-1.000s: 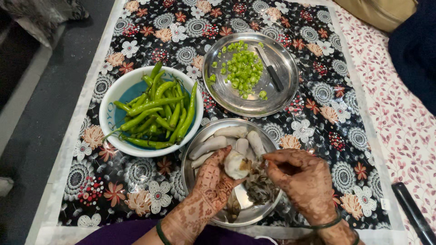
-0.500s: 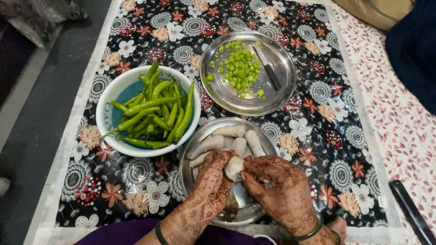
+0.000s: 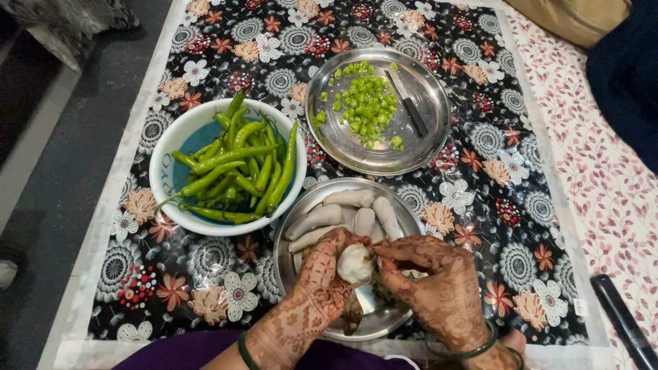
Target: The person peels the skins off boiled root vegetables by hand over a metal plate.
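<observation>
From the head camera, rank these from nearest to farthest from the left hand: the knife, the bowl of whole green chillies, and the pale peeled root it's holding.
1. Pale peeled root: held in the left hand, over the near steel plate.
2. Bowl of whole green chillies: up and to the left, beside that plate.
3. Knife: farthest, on the far steel plate beside the chopped chillies.

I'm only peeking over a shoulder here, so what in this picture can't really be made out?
- Near steel plate: the left hand and right hand cover much of it in the head view.
- Pale root: its underside is hidden by the fingers.
- Black object, lower right: cut off by the frame edge.
- Knife: blade detail too small.
</observation>
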